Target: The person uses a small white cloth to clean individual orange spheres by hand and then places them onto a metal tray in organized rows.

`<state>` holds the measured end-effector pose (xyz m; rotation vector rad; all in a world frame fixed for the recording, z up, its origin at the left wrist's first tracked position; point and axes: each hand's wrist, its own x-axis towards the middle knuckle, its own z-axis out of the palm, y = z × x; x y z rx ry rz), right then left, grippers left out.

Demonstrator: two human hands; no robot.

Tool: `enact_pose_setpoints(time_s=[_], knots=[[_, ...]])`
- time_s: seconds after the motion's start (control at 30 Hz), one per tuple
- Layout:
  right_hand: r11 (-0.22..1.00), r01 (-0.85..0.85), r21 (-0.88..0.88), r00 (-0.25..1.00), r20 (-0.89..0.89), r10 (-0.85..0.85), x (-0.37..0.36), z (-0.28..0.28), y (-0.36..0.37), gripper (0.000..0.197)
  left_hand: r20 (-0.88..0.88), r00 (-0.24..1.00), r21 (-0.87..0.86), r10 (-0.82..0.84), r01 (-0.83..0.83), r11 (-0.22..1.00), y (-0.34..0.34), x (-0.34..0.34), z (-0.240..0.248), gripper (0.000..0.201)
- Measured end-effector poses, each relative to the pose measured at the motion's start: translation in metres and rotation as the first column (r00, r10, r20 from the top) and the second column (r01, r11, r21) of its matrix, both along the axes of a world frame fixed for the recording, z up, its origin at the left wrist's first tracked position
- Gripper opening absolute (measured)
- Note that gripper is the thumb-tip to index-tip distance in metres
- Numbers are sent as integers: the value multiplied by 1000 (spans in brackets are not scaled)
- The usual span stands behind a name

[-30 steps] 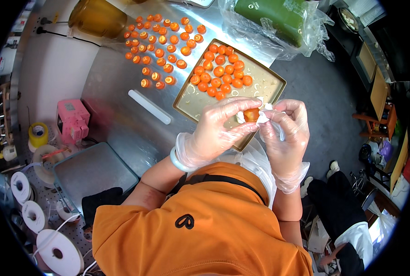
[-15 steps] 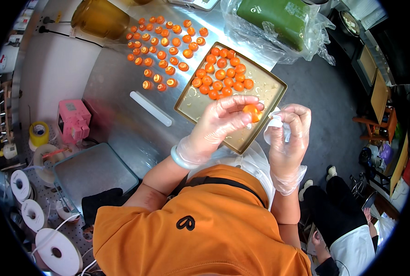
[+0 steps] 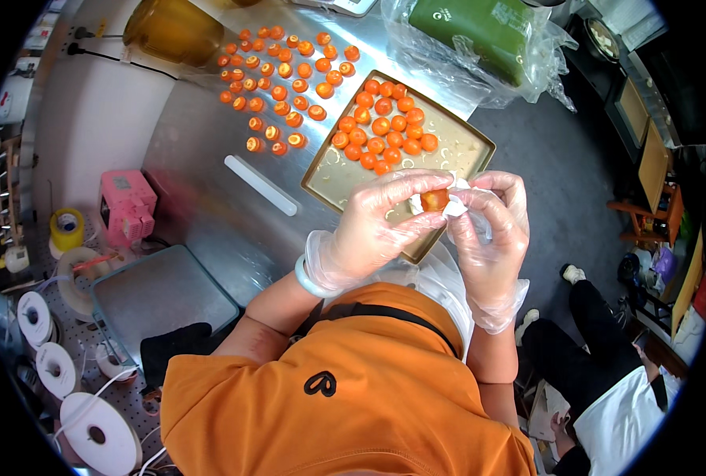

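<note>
My left hand (image 3: 376,214), in a clear plastic glove, pinches a small orange-red cherry tomato (image 3: 434,201) between thumb and fingers above the near part of a gold baking tray (image 3: 448,163). Opposite it, my gloved right hand (image 3: 495,226) grips a crumpled white tissue (image 3: 454,208) against the tomato's side. White also shows at the tomato's left edge. On the tray, several whole-looking cherry tomatoes (image 3: 380,127) cluster at the far side, among pale thin scraps. Rows of cherry tomatoes with pale cut ends (image 3: 280,94) stand on the metal table to the left.
A white plastic bar (image 3: 259,185) lies left of the tray. Beyond are an amber jug (image 3: 174,32) and a green package in clear plastic (image 3: 472,36). A pink device (image 3: 128,208) and white spools (image 3: 99,435) are at left. Another person (image 3: 606,373) is at lower right.
My right hand has moved left, bringing the tissue onto the tomato in my left hand. The tomato now sits between both hands. The other person at lower right has shifted.
</note>
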<state>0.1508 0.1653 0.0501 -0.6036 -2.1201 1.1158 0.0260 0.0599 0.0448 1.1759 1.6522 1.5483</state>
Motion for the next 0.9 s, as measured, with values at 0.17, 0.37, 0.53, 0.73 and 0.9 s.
enact_pose_setpoints(time_s=[0.17, 0.37, 0.53, 0.73, 0.9], knots=[[995, 36, 91, 998, 42, -40, 0, -1, -6, 22, 79, 997, -48, -10, 13, 999, -3, 1, 3, 35], [999, 19, -30, 999, -46, -20, 1, -10, -3, 14, 496, 867, -46, -50, 84, 995, -5, 1, 3, 35], [859, 8, -512, 989, -123, -83, 4, -2, -5, 4, 735, 674, -4, -75, 115, 993, -5, 1, -7, 34], [888, 35, -458, 986, -131, -106, 6, -7, -6, 3, 983, 119, 134, -137, 32, 990, -6, -1, -28, 41], [917, 78, -390, 978, -147, -146, 4, -14, -7, 10, 972, -190, 134, -137, -28, 991, -6, -1, -32, 43]])
